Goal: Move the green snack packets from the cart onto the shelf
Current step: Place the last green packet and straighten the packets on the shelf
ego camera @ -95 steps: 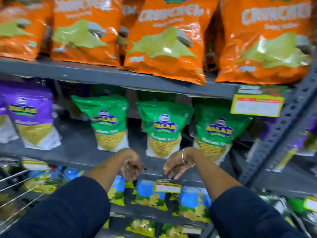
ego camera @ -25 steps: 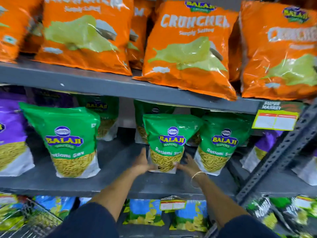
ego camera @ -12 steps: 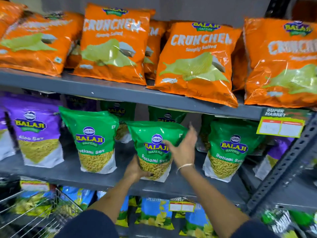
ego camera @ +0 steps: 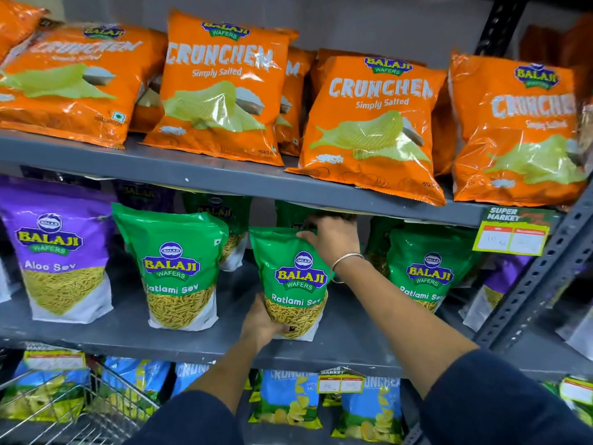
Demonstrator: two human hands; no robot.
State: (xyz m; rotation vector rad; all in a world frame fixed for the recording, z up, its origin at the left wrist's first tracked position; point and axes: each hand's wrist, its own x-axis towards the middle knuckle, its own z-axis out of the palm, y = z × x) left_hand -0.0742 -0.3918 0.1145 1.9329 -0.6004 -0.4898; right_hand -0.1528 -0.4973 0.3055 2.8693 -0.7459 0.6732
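Your right hand (ego camera: 332, 240) has risen to pinch the top of the green Ratlami Sev packet (ego camera: 293, 282), left hand (ego camera: 261, 322) fingers cupping its base, now upright on the middle shelf (ego camera: 128, 332): placement nearly complete.

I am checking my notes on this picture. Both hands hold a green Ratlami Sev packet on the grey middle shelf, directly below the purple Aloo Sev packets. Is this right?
Not quite. In the head view, the left hand and right hand hold the green Ratlami Sev packet on the grey middle shelf, but directly above it are orange Crunchem chip bags. The purple Aloo Sev packet stands on the same shelf, far left.
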